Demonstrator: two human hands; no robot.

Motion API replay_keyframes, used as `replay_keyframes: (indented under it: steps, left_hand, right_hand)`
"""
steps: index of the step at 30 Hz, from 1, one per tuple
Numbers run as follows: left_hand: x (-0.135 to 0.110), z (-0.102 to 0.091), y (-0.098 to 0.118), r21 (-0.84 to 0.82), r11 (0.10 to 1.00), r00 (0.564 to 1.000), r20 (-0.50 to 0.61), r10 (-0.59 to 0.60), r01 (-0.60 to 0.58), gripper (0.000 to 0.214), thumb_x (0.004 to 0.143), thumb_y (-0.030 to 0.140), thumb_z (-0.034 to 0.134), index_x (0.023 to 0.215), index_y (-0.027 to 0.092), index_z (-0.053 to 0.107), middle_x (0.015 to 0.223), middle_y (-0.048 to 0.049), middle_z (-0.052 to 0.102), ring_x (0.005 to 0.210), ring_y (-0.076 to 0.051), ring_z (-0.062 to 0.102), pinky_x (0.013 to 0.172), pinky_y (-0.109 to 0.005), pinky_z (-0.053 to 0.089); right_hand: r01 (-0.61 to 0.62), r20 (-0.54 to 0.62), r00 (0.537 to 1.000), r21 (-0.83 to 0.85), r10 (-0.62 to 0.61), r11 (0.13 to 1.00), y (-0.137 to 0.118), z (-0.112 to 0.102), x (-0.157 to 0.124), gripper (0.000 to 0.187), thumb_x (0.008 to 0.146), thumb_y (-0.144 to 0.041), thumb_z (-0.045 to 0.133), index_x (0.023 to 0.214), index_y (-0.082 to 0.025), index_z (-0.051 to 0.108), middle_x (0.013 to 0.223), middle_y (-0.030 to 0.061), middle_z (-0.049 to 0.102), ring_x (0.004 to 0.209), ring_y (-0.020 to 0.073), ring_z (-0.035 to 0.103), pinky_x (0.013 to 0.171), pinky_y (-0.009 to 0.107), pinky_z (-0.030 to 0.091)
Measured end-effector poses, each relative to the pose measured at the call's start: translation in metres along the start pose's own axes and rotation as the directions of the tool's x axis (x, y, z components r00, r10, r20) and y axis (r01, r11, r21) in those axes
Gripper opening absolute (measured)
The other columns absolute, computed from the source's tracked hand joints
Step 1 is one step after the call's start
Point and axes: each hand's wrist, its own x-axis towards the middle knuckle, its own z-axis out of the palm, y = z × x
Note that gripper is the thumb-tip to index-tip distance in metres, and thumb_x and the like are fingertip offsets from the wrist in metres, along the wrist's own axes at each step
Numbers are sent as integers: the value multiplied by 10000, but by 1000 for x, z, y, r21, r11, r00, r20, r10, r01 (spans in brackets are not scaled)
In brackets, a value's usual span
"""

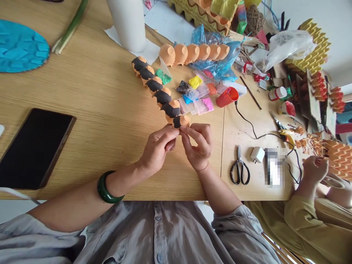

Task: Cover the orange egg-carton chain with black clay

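My left hand (157,147) and my right hand (198,143) meet at the near end of a row of orange egg-carton cups with black clay bands (161,94). Both hands pinch the nearest cup (181,121), which is orange with a black band. The row runs diagonally away to the upper left across the wooden table (110,110). A green bangle (106,189) sits on my left wrist. Small bags of coloured clay (195,93) lie just beyond my hands.
A dark tablet (33,146) lies at the left, a white cylinder (128,22) stands at the back, and a plain orange cup row (194,52) rests on blue plastic. Black scissors (240,169), a red cup (227,96) and a white charger (257,154) lie right. Another person's hand (315,170) works at the far right.
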Motion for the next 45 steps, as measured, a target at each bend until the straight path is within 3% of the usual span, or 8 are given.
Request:
replay_keyframes:
  steps: [10, 15, 19, 27, 32, 38, 42, 45]
  left_hand:
    - [0, -3, -7, -3, 997, 993, -93, 74, -74, 535, 892, 555, 870, 646, 202, 551, 601, 51, 349, 582, -100, 299, 564, -301, 240]
    - [-9, 0, -6, 47, 995, 992, -89, 92, -88, 551, 934, 633, 817, 686, 206, 573, 608, 56, 335, 578, -107, 286, 556, -311, 251]
    - [-11, 0, -7, 100, 983, 981, -104, 166, -156, 591, 976, 625, 773, 646, 209, 513, 614, 44, 365, 577, -114, 313, 565, -321, 286]
    - [0, -5, 1, 186, 966, 966, -154, 206, -177, 639, 974, 648, 745, 598, 213, 465, 570, 37, 371, 555, -114, 338, 563, -313, 310]
    - [3, -5, -1, 116, 985, 979, -146, 145, -129, 622, 931, 646, 785, 603, 217, 478, 562, 46, 354, 549, -111, 320, 540, -308, 282]
    - [5, -5, -6, 37, 996, 988, -127, 89, -85, 499, 880, 655, 830, 709, 216, 667, 575, 56, 340, 562, -115, 319, 542, -298, 287]
    - [8, -4, -4, 17, 997, 991, -104, 82, -81, 550, 849, 671, 855, 659, 215, 614, 580, 54, 337, 561, -108, 309, 537, -301, 279]
    - [8, -2, -2, -12, 997, 993, -89, 73, -74, 551, 821, 672, 882, 659, 212, 626, 584, 52, 347, 564, -103, 300, 539, -300, 256]
  right_hand:
    - [-170, 43, 985, 186, 165, 968, -1, -5, 0, 276, 1078, -322, 607, 1338, -279, 686, 1035, 64, 750, 934, 230, 748, 798, 442, 666]
    - [-552, 63, 824, 319, 564, 770, 42, 9, 41, 194, 1067, -322, 580, 1071, -254, 762, 935, 22, 747, 843, 159, 733, 731, 312, 653]
    - [-555, 362, 768, -36, 528, 831, 82, 55, 86, 172, 1000, -237, 637, 1087, -210, 782, 1058, 54, 814, 955, 202, 740, 880, 379, 639]
    - [-275, 460, 697, -536, 550, 798, 96, 137, 125, 257, 1103, -323, 579, 1143, -198, 799, 1360, 142, 745, 1365, 345, 577, 994, 441, 563]
    - [-239, 323, 810, -579, 489, 779, 109, 100, 126, 318, 1127, -313, 518, 1067, -179, 800, 1288, 141, 766, 1295, 334, 581, 997, 444, 556]
    - [-373, 227, 795, -547, 562, 749, 130, 39, 106, 287, 1021, -374, 694, 1200, -169, 787, 1336, 174, 767, 1321, 382, 606, 1021, 548, 595]
    - [-548, 253, 807, -17, 533, 837, 85, 21, 65, 366, 1103, -500, 571, 1185, -221, 794, 1175, 95, 802, 991, 209, 743, 839, 376, 664]
    - [-701, 468, 707, 361, 530, 615, 37, 13, 32, 496, 1060, -659, 602, 1332, -273, 757, 1296, 74, 799, 939, 175, 771, 668, 299, 691]
